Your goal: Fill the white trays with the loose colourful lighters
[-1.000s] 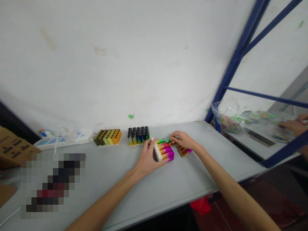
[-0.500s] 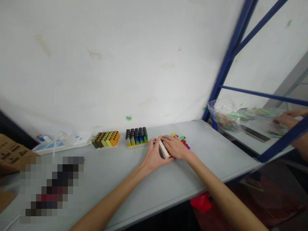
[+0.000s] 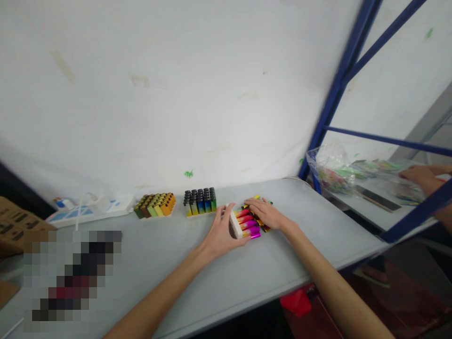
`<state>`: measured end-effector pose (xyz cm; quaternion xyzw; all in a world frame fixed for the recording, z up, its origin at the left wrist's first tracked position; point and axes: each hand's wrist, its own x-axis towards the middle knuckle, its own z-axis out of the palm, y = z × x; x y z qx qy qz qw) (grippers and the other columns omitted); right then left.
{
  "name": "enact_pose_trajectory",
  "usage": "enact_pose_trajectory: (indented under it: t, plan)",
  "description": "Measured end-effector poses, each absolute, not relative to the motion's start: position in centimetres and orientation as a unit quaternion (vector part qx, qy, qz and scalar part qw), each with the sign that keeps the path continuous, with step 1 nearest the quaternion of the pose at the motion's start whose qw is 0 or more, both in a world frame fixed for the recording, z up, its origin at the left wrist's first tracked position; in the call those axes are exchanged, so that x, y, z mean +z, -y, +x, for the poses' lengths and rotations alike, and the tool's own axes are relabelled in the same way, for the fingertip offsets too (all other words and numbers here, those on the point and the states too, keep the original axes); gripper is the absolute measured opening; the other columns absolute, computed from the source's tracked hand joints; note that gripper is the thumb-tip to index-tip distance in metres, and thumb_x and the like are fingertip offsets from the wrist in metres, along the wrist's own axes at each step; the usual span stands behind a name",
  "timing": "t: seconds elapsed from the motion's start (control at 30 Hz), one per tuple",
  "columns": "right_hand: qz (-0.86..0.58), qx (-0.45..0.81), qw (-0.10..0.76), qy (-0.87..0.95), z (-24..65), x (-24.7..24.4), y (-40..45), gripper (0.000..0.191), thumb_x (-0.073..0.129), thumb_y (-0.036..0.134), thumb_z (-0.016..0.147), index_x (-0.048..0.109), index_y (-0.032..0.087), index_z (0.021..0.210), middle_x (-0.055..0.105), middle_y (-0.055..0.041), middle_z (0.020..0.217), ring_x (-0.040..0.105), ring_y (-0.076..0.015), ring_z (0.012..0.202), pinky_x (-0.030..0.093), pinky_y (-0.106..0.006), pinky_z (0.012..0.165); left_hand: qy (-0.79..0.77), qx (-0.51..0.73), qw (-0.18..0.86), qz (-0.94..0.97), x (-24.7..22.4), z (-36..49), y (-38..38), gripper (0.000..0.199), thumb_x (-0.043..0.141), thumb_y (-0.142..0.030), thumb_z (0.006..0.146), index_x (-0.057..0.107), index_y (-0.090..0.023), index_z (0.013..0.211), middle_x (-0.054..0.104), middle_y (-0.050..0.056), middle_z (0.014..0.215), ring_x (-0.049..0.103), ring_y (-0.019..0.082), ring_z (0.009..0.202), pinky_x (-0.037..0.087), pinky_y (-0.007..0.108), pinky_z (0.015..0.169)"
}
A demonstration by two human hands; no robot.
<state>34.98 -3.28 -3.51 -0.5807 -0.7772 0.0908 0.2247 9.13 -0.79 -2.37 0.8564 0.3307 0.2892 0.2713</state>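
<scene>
My left hand (image 3: 221,235) grips a white tray (image 3: 236,225) tipped on its side, thumb at the near end and fingers at the far end. Shiny lighters (image 3: 250,223) in yellow, red and magenta lie on their sides, pointing right from the tray. Over the loose lighters at their right, some with black and gold, my right hand (image 3: 265,213) lies with its fingers stretched out. It partly covers them. To the left stand a tray of blue, green and yellow lighters with black tops (image 3: 200,202) and one of green, brown and orange lighters (image 3: 155,205).
A white power strip (image 3: 92,212) lies along the wall, beside a cardboard box (image 3: 21,221). Blue rack posts (image 3: 328,103) rise at the right. Beyond them are a clear plastic bag (image 3: 332,172) and another person's hand (image 3: 422,178).
The tray has turned in my left hand, so the lighters' colourful sides now show. My right hand has moved slightly right, off the tray and over the loose lighters.
</scene>
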Motion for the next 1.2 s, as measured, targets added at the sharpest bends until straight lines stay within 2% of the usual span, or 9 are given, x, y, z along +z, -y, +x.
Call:
enact_pose_trajectory:
  t: [0.17,0.27,0.37,0.47,0.57,0.67,0.8,1.07,1.2]
  plan:
    - [-0.579,0.055,0.239,0.778,34.7,-3.2,3.4,0.045,0.039,0.034,0.112,0.067,0.018,0.144,0.065,-0.0158,0.152,0.055,-0.0283,0.147,0.036,-0.059,0.126,-0.328,0.287,0.268,0.859,-2.0,7.9,0.8,0.109,0.092,-0.052,0.069,0.038,-0.024,0.160,0.044,0.017,0.152,0.049,0.037,0.148,0.040,0.054,0.128]
    - [-0.592,0.056,0.237,0.768,34.2,-2.4,3.9,0.046,0.035,0.035,0.114,0.073,0.020,0.134,0.066,-0.0156,0.151,0.057,-0.0292,0.145,0.029,-0.066,0.128,-0.332,0.297,0.271,0.853,-2.1,7.8,0.9,0.110,0.092,-0.055,0.070,0.038,-0.027,0.160,0.044,0.015,0.151,0.048,0.037,0.149,0.040,0.054,0.128]
    - [-0.625,0.043,0.250,0.738,32.8,-1.5,4.5,0.048,0.031,0.037,0.116,0.070,0.021,0.139,0.064,-0.0149,0.154,0.053,-0.0308,0.149,0.018,-0.075,0.128,-0.343,0.303,0.280,0.844,-2.5,8.4,1.0,0.115,0.093,-0.059,0.068,0.036,-0.025,0.161,0.041,0.015,0.153,0.047,0.037,0.150,0.038,0.053,0.129]
    - [-0.625,0.013,0.264,0.735,30.4,-0.9,5.0,0.048,0.030,0.032,0.115,0.066,0.018,0.143,0.063,-0.0162,0.154,0.053,-0.0295,0.149,0.016,-0.072,0.130,-0.339,0.309,0.283,0.842,-2.9,9.0,0.8,0.121,0.095,-0.061,0.064,0.034,-0.025,0.163,0.040,0.016,0.156,0.046,0.038,0.151,0.037,0.053,0.130]
    - [-0.574,0.008,0.231,0.786,27.7,-1.1,5.4,0.047,0.030,0.027,0.114,0.066,0.015,0.143,0.065,-0.0189,0.151,0.056,-0.0289,0.145,0.024,-0.065,0.130,-0.321,0.306,0.279,0.852,-3.1,8.9,0.5,0.127,0.098,-0.056,0.061,0.031,-0.024,0.164,0.038,0.017,0.159,0.043,0.039,0.154,0.035,0.054,0.132]
    - [-0.552,0.003,0.203,0.809,26.4,-1.8,5.7,0.049,0.027,0.026,0.114,0.061,0.014,0.147,0.064,-0.0193,0.152,0.053,-0.0292,0.147,0.029,-0.061,0.128,-0.295,0.290,0.276,0.868,-2.8,8.1,0.1,0.123,0.096,-0.050,0.065,0.030,-0.022,0.165,0.042,0.018,0.160,0.044,0.038,0.154,0.034,0.053,0.133]
    - [-0.555,0.000,0.193,0.809,26.7,-2.2,5.8,0.051,0.023,0.028,0.116,0.056,0.017,0.153,0.061,-0.0181,0.156,0.051,-0.0283,0.148,0.025,-0.065,0.129,-0.281,0.279,0.278,0.875,-2.1,7.3,-0.2,0.116,0.093,-0.050,0.068,0.034,-0.023,0.164,0.049,0.017,0.156,0.049,0.036,0.150,0.037,0.053,0.131]
    - [-0.566,0.017,0.164,0.808,29.0,-2.2,5.5,0.051,0.026,0.032,0.116,0.052,0.021,0.159,0.052,-0.0147,0.165,0.041,-0.0280,0.157,0.028,-0.064,0.128,-0.288,0.273,0.263,0.880,-1.7,7.1,-0.3,0.113,0.094,-0.048,0.065,0.040,-0.024,0.162,0.053,0.015,0.152,0.053,0.037,0.147,0.040,0.052,0.129]
    - [-0.574,0.030,0.145,0.805,30.3,-2.1,5.0,0.052,0.025,0.034,0.117,0.051,0.025,0.161,0.049,-0.0137,0.168,0.039,-0.0302,0.159,0.023,-0.073,0.126,-0.300,0.261,0.259,0.880,-1.8,6.7,-0.3,0.114,0.093,-0.049,0.066,0.039,-0.024,0.162,0.050,0.016,0.154,0.051,0.037,0.148,0.040,0.053,0.129]
